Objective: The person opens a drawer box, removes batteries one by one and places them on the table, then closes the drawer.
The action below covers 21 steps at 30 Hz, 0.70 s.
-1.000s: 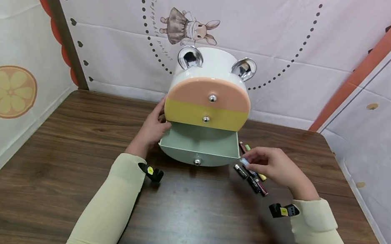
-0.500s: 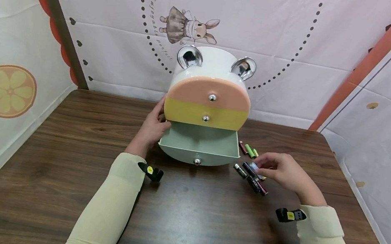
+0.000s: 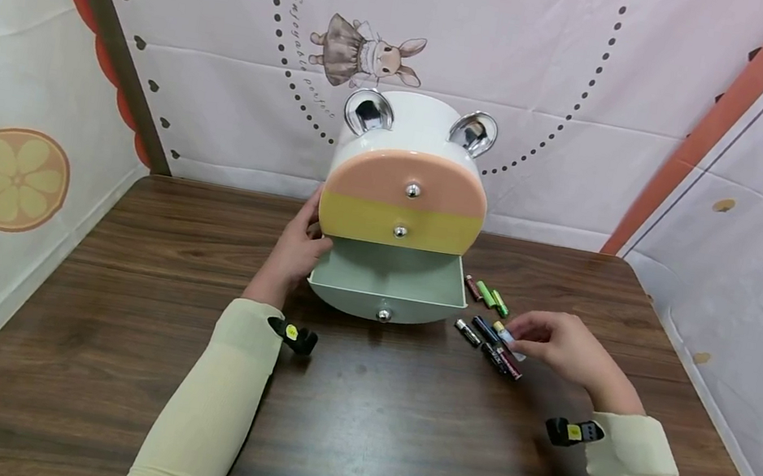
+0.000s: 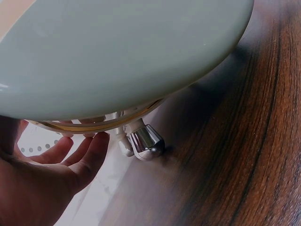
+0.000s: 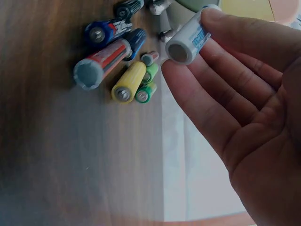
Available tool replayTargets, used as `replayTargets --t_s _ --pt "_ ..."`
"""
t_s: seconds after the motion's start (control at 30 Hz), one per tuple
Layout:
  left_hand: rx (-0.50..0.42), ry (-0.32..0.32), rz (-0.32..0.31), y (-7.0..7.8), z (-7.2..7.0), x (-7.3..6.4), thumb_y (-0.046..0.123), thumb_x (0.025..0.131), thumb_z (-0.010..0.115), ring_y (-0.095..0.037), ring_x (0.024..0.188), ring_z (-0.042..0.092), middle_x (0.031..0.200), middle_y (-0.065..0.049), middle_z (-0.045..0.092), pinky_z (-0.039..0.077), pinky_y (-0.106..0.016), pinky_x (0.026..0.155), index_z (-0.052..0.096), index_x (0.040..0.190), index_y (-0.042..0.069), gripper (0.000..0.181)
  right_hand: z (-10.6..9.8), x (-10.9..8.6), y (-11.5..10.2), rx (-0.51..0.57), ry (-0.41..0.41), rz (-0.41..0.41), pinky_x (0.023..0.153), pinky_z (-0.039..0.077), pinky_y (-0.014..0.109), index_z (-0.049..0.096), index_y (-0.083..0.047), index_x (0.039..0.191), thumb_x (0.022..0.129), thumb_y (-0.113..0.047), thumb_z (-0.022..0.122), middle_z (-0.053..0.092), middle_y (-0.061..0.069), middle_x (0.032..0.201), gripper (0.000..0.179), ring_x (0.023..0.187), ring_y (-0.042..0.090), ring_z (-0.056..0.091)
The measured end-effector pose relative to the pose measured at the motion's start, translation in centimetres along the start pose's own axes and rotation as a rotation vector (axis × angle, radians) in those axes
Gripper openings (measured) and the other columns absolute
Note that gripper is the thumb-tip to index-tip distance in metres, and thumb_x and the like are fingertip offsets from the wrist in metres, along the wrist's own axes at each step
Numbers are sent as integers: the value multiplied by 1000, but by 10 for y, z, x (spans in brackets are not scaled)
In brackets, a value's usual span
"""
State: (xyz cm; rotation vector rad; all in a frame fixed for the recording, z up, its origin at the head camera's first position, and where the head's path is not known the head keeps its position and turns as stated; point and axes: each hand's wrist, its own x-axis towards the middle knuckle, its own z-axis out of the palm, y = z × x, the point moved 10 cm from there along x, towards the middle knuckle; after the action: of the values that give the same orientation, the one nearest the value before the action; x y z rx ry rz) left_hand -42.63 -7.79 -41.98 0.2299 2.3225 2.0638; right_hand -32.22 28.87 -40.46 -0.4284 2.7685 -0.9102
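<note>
A round cabinet (image 3: 416, 124) with a white body and silver ears stands on the table, its pale green bottom drawer (image 3: 350, 302) pulled out. My left hand (image 3: 293, 254) rests against the cabinet's left side, fingertips at its edge in the left wrist view. My right hand (image 3: 553, 343) pinches a white and blue battery (image 5: 188, 42) between thumb and fingers. Below it lie several batteries, among them a yellow battery (image 5: 128, 82), a red battery (image 5: 103, 61) and a dark blue battery (image 3: 485, 329).
Two green batteries and a dark red battery (image 3: 473, 288) lie by the drawer's right side. The wooden table (image 3: 352, 431) meets printed cloth walls (image 3: 572, 53) at the back and sides. Orange and yellow drawers above the green one are closed.
My right hand has moved right and toward me, away from the drawer, with the white and blue battery. The green batteries have come into sight. My left hand stays on the cabinet.
</note>
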Motion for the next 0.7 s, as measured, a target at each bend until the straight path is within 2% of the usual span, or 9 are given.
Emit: replayTargets --t_s 0.27,0.53,0.7 --pt "11 5 -3 1 0 0 -10 87 46 -31 142 33 150 -8 36 44 -47 96 15 146 57 95 5 -6 14 -69 7 30 70 52 27 71 -16 101 86 -14 71 70 -3 90 15 85 13 64" --pt "8 -13 -21 2 0 1 -11 88 45 -32 143 30 153 -12 33 41 -49 99 12 153 46 93 5 -10 21 -102 3 39 67 51 27 72 -11 100 86 -14 71 70 -1 88 14 81 12 62" --pt "24 -7 -18 2 0 0 -10 88 45 -31 144 29 153 -10 33 41 -48 100 12 150 52 94 8 -10 26 -109 -15 60 65 51 26 72 -9 99 86 -14 71 71 0 87 14 79 11 62"
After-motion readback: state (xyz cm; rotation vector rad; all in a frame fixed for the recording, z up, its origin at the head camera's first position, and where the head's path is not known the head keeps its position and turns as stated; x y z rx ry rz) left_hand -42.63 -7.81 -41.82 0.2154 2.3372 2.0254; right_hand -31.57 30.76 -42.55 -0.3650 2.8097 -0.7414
